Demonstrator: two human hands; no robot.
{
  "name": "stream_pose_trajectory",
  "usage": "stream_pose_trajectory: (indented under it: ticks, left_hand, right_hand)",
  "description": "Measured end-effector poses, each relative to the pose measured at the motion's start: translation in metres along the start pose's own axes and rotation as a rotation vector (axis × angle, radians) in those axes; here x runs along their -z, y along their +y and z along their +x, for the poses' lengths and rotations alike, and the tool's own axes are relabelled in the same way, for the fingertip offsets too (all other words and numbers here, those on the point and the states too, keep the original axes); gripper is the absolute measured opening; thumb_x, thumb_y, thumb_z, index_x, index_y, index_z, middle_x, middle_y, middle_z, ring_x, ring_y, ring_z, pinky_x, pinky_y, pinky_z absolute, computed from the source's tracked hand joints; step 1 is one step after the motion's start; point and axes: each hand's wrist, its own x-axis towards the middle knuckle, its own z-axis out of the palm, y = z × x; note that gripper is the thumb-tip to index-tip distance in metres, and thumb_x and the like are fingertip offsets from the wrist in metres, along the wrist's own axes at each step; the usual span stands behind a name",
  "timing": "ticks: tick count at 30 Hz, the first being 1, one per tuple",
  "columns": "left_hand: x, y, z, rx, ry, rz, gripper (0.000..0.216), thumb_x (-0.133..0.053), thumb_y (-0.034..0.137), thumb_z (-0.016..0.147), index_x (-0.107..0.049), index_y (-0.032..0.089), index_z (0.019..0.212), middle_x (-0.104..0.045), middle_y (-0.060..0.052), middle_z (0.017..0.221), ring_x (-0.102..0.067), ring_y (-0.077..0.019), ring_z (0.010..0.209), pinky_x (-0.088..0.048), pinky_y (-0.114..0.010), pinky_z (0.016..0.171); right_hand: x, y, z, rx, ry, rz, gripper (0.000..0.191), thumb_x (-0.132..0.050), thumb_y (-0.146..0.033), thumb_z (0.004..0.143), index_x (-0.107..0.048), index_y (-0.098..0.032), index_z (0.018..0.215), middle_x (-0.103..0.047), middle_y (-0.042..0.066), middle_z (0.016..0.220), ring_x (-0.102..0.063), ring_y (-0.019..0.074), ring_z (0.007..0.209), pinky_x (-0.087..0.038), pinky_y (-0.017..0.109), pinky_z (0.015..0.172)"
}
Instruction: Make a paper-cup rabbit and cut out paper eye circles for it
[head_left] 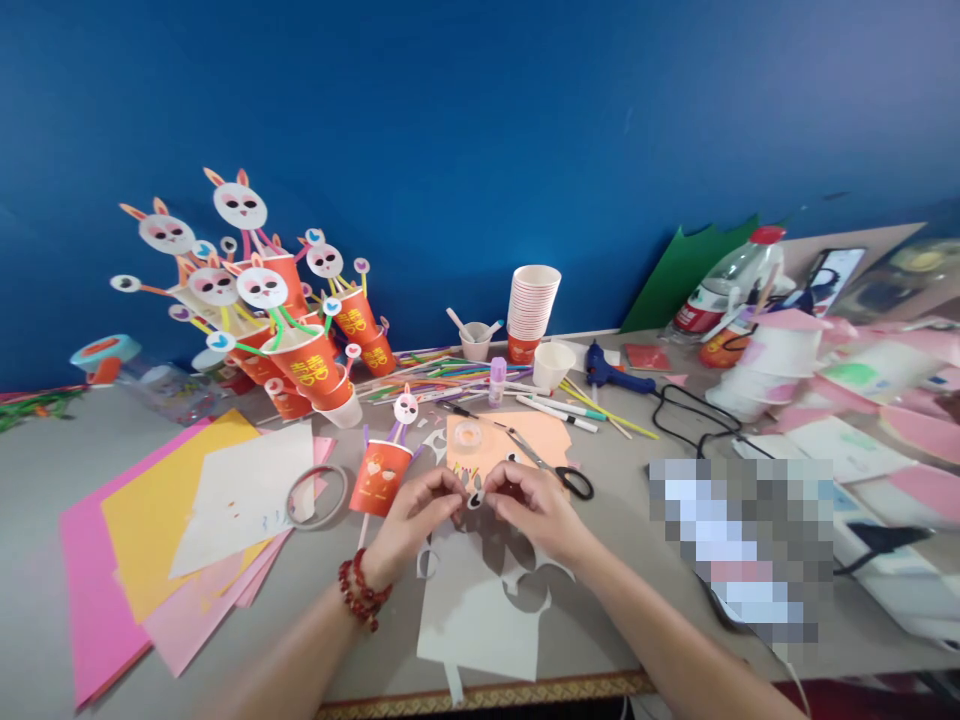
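My left hand (420, 515) and my right hand (534, 508) meet over the table's front edge, both pinching a small white oval paper piece with a black centre (475, 498). A red bead bracelet (363, 591) circles my left wrist. Under my hands lies a white sheet with shapes cut out of it (480, 610). Just left of my left hand lies a red paper cup with a bunny head on a stick (381, 472). Black-handled scissors (551, 468) rest on an orange sheet (499, 440) beyond my right hand.
Finished bunny cups (300, 350) crowd the back left. Pink, yellow and white sheets (187, 520) lie at left with a tape ring (317, 494). Stacked cups (532, 305), a blue glue gun (611, 372), a bottle (731, 280) and pink papers fill the right.
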Motion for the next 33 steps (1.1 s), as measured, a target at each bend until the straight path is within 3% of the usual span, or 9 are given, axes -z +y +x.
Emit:
stream_pose_trajectory:
  ticks: [6,14,18,24,29,33]
  left_hand:
    - [-0.001,0.001,0.0,-0.091,-0.006,0.246,0.023,-0.06,0.036,0.087,-0.059,0.016,0.076,-0.056,-0.001,0.069,-0.051,-0.0137,0.065,-0.04,-0.024,0.062]
    - [-0.002,-0.007,0.0,-0.109,0.012,0.241,0.02,-0.06,0.032,0.088,-0.061,0.016,0.078,-0.057,-0.001,0.07,-0.052,-0.014,0.066,-0.041,-0.024,0.063]
    - [-0.004,-0.008,-0.001,-0.066,0.067,0.159,0.021,-0.061,0.035,0.087,-0.059,0.016,0.076,-0.056,0.0,0.066,-0.051,-0.0128,0.063,-0.04,-0.024,0.06]
    - [-0.006,-0.011,-0.001,0.027,0.042,-0.057,0.022,-0.066,0.036,0.084,-0.06,0.016,0.078,-0.059,0.0,0.068,-0.053,-0.0119,0.064,-0.041,-0.023,0.063]
    - [-0.009,-0.009,-0.001,0.192,-0.056,-0.3,0.022,-0.07,0.033,0.08,-0.06,0.014,0.078,-0.06,-0.002,0.07,-0.055,-0.0118,0.062,-0.042,-0.023,0.063]
    - [-0.009,-0.006,0.001,0.272,-0.112,-0.432,0.021,-0.071,0.029,0.078,-0.06,0.012,0.075,-0.058,-0.002,0.066,-0.056,-0.0118,0.058,-0.043,-0.024,0.062]
  right_hand:
    - [-0.002,0.002,0.0,-0.021,0.006,0.005,0.007,-0.058,-0.016,0.08,-0.061,-0.018,0.073,-0.059,-0.002,0.065,-0.05,0.0107,0.058,-0.037,0.019,0.05]
    - [-0.001,-0.003,-0.001,-0.01,0.022,0.033,0.011,-0.06,-0.026,0.084,-0.062,-0.018,0.077,-0.061,0.0,0.069,-0.054,0.0125,0.059,-0.041,0.022,0.053]
    - [-0.001,-0.001,-0.001,-0.029,0.013,0.05,0.012,-0.061,-0.028,0.084,-0.061,-0.018,0.076,-0.058,-0.001,0.067,-0.053,0.0127,0.059,-0.041,0.022,0.053]
    - [-0.001,-0.002,-0.002,-0.063,-0.022,0.164,0.02,-0.057,-0.033,0.088,-0.059,-0.018,0.075,-0.054,-0.001,0.065,-0.049,0.0117,0.058,-0.04,0.023,0.053]
    - [-0.002,0.001,-0.004,0.132,0.061,0.141,0.01,-0.058,-0.029,0.09,-0.061,-0.02,0.094,-0.059,0.004,0.09,-0.053,0.0129,0.067,-0.045,0.025,0.059]
    - [-0.001,-0.003,-0.003,0.285,0.007,0.077,0.008,-0.056,-0.023,0.09,-0.062,-0.02,0.093,-0.06,0.006,0.089,-0.057,0.0158,0.073,-0.047,0.027,0.062]
